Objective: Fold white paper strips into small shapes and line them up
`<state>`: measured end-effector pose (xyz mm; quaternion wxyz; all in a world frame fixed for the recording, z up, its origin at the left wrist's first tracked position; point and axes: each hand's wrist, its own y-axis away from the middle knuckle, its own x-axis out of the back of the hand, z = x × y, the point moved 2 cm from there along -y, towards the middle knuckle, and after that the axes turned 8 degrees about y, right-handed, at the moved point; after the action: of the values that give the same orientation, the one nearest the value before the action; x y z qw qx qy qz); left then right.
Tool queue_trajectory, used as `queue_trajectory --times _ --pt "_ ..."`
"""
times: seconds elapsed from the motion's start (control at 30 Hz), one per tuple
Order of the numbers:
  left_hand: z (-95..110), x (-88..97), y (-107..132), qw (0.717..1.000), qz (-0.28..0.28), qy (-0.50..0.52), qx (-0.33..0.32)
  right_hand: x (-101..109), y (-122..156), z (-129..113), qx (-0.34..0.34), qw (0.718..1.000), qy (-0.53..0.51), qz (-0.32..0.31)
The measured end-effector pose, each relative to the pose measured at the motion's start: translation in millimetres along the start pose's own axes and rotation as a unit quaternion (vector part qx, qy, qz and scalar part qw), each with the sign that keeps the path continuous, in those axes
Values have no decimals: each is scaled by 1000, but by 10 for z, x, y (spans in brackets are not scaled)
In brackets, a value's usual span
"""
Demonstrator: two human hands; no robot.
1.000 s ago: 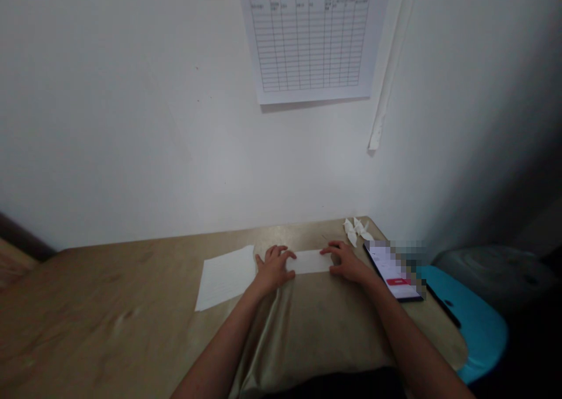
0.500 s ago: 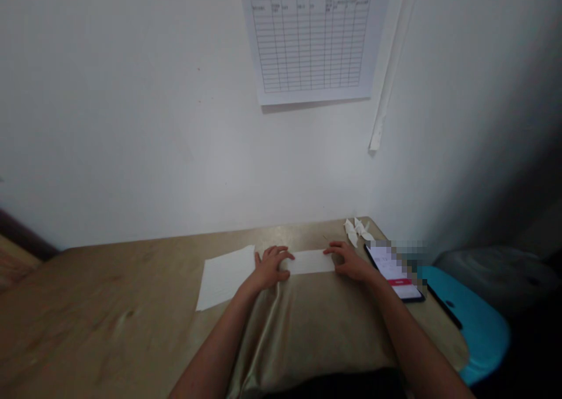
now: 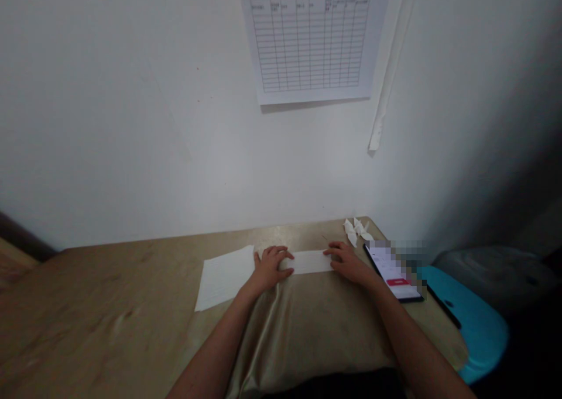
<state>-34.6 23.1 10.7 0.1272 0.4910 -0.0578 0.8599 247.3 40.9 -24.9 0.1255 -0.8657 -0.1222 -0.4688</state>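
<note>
A long folded strip of white paper lies flat on the brown table covering in front of me. My left hand rests on its left end, fingers apart, with the thumb at the near edge. On the right end lies my right hand, its fingers spread and the fingertips touching the paper. Neither hand lifts the strip. Just left of my left hand is a stack of white paper sheets. Small folded white paper pieces sit at the far right corner, beyond my right hand.
A phone or tablet with a lit screen, partly blurred out, lies right of my right forearm. Beyond the table's right edge is a blue stool with a dark bar-shaped object near it. A printed table sheet hangs on the wall.
My right fingers have shifted slightly on the strip's right end, and my left thumb has slid a little to the right. The paper strip stays in place.
</note>
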Motion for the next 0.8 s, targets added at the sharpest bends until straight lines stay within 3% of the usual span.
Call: queue_trajectory --times 0.27,0.67,0.8 --pt "27 -20 15 1000 -2 -24 -9 49 44 -144 40 999 -4 -8" --pt "49 -58 -32 998 48 -24 -27 37 79 -265 41 999 18 -2" --pt "88 -152 -33 998 22 -15 -57 31 90 -330 49 999 19 -7"
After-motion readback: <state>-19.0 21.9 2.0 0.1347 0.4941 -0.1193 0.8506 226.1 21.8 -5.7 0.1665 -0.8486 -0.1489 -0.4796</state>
